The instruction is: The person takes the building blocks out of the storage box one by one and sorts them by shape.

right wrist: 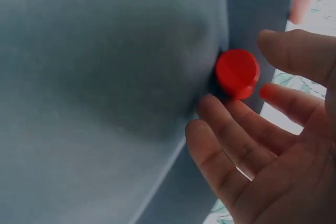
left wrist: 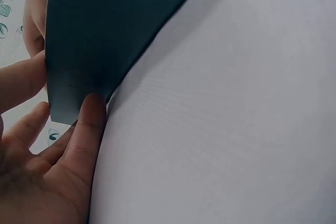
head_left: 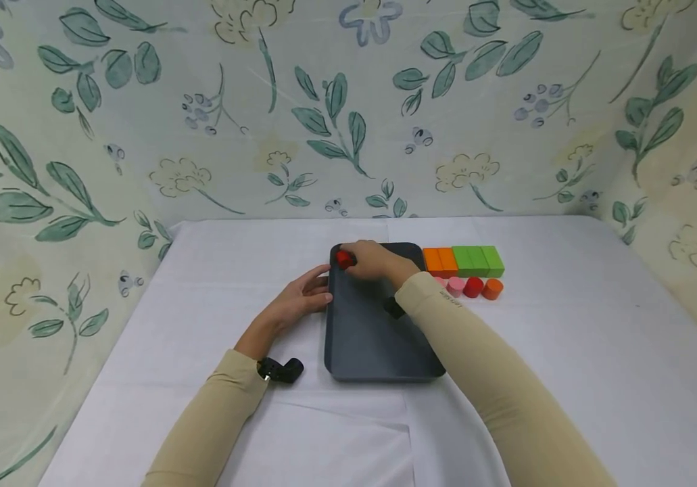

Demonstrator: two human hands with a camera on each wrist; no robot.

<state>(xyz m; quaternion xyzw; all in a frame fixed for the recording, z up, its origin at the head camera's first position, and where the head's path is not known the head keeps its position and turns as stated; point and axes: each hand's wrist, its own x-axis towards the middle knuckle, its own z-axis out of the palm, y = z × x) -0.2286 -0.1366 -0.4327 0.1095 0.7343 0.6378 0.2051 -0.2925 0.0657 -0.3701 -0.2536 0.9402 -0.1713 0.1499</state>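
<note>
A dark grey tray (head_left: 378, 345) lies on the white-covered table. In its far left corner sits a red cylinder (right wrist: 238, 71), against the tray wall. My right hand (head_left: 374, 260) reaches over the tray to that corner. In the right wrist view, its thumb and fingers are spread around the red cylinder, fingertips (right wrist: 210, 108) right beside it and the thumb standing apart. My left hand (head_left: 296, 299) is at the tray's left side, its fingers loosely extended. The left wrist view shows fingertips (left wrist: 92, 108) touching the tray's outer wall.
Right of the tray, orange blocks (head_left: 440, 262) and green blocks (head_left: 478, 261) stand in a row. In front of them are a pink cylinder (head_left: 455, 287), another red cylinder (head_left: 473, 287) and an orange cylinder (head_left: 493, 289). A floral curtain (head_left: 348, 182) hangs behind the table.
</note>
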